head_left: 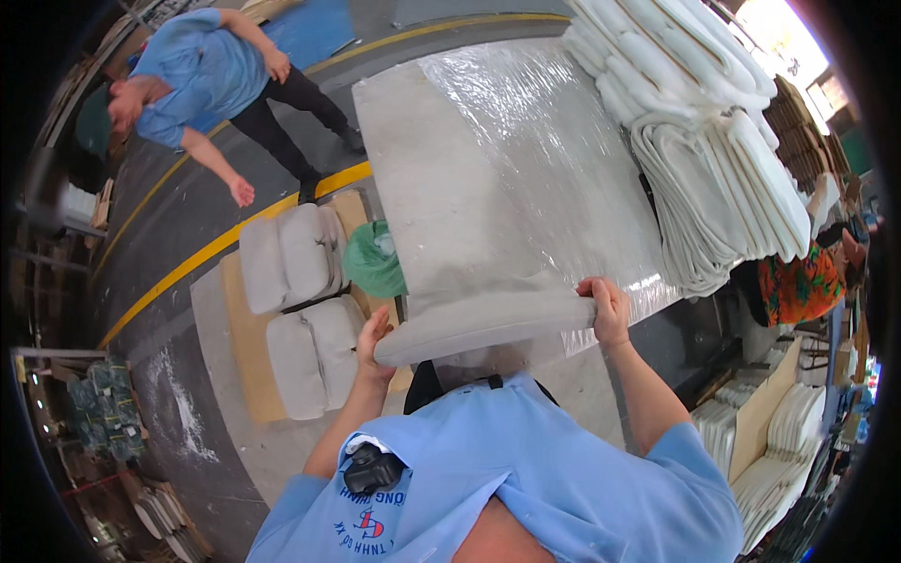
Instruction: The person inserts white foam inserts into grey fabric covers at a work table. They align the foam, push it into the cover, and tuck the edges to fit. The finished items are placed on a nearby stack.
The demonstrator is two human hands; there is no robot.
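Observation:
Across the front of my body I hold a long light grey padded cushion (488, 328), seen nearly edge-on. At its left end is my left hand (374, 349), pressed against the end with the fingers pointing up. My right hand (609, 311) grips the other end, its fingers curled over the top corner. Beyond the cushion lies a wide table (413, 188) with a pale cover, partly under clear plastic film (535, 131). The cushion is at the table's near edge; I cannot tell whether it touches the top.
Stacked grey cushions (305, 253) sit on cardboard at the left, beside a green plastic bag (374, 258). White padded pieces (694, 178) are piled on the table's far right. A person in blue (216, 75) stands far left; another, in orange patterned clothing (798, 286), is at the right.

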